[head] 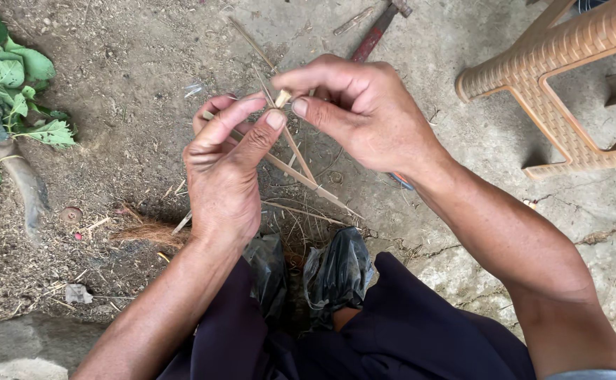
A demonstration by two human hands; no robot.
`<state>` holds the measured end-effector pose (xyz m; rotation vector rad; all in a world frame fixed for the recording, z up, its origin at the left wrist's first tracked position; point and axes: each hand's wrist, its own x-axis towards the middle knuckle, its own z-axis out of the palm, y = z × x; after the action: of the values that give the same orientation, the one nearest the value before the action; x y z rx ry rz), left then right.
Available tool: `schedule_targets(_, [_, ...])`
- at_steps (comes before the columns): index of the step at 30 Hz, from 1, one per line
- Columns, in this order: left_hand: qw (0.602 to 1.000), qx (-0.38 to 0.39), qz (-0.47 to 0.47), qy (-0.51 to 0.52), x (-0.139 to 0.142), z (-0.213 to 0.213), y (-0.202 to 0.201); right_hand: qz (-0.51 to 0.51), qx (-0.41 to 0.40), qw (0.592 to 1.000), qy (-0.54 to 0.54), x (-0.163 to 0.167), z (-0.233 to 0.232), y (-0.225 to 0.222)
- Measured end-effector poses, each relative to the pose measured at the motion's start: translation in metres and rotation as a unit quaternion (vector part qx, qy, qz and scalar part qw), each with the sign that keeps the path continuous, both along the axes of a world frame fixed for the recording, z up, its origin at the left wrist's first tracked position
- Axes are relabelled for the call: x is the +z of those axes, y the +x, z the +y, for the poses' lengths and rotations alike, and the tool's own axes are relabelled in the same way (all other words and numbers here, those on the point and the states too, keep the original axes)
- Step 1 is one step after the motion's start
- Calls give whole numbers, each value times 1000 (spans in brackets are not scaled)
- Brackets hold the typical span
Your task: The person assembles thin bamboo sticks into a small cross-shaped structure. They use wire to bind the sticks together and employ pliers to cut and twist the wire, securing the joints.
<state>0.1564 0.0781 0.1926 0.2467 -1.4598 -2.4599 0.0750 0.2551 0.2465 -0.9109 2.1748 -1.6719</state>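
Head view, near to far. Closest: person's dark trousers (364, 331) and a crumpled black plastic bag (339, 271) btwn the knees, w/ a tuft of brown fibre (150, 233) on the dirt just left of it.

Above that, both hands meet. Left hand (223, 176) is closed: thumb + forefinger pinched round a bundle of thin bamboo slivers (301, 165), other fingers curled behind it. Right hand (364, 112) also closed, thumb + forefinger nipping the pale cut tip of one sliver (283, 97) at the top of the bundle. Fingertips of the 2 hands nearly touch. Slivers fan down and to the right from the pinch, loose ends over the ground, not resting on it as far as I can tell.

To do this well, I'd judge: keep left pinch firm + close to the tip so the strip doesn't buckle; work the right thumb along the grain, small moves, no twisting; watch for splinters.

Further out: red-handled tool (375, 35) lies on the concrete beyond the right hand, partly hidden. Tan woven-pattern plastic stool (554, 84) far right; green leafy plant (5, 91) far left.
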Motion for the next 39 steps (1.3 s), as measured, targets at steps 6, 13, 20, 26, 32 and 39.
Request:
schedule_targets(6, [999, -31, -14, -6, 1, 0, 1, -80, 32, 992, -88, -8, 4, -8])
schedule_targets(13, [999, -30, -13, -9, 3, -3, 2, -89, 51, 992, -71, -9, 15, -6])
schedule_targets(20, [999, -20, -19, -24, 5, -2, 2, -115, -18, 990, -77, -6, 21, -4])
schedule_targets(26, [999, -32, -22, -26, 3, 0, 2, -54, 2, 995, -86, -10, 19, 2])
schedule_targets(32, [999, -50, -2, -23, 1, 1, 4, -7, 35, 996, -80, -14, 13, 2])
schedule_targets(39, [999, -48, -2, -22, 1, 0, 5, -13, 15, 997, -69, -15, 12, 3])
